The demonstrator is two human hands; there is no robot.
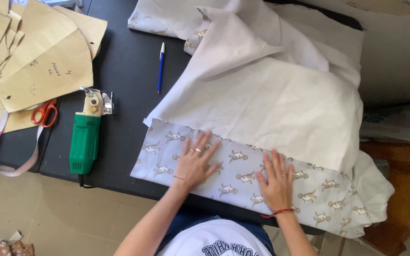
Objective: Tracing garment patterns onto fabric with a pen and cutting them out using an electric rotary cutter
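Left hand (194, 163) and right hand (276, 182) press flat, fingers spread, holding nothing, on the animal-print fabric (243, 178) over the black table (124, 66).

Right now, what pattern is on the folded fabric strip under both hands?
Pale blue-grey fabric strip printed with small tan monkey-like figures; the head view shows it.

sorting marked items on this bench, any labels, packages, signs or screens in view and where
No packages, signs or screens.
Paper pattern piece: top left on the black table, tan, curved edge, handwritten marks.
White shirt: bottom centre, dark curved print.
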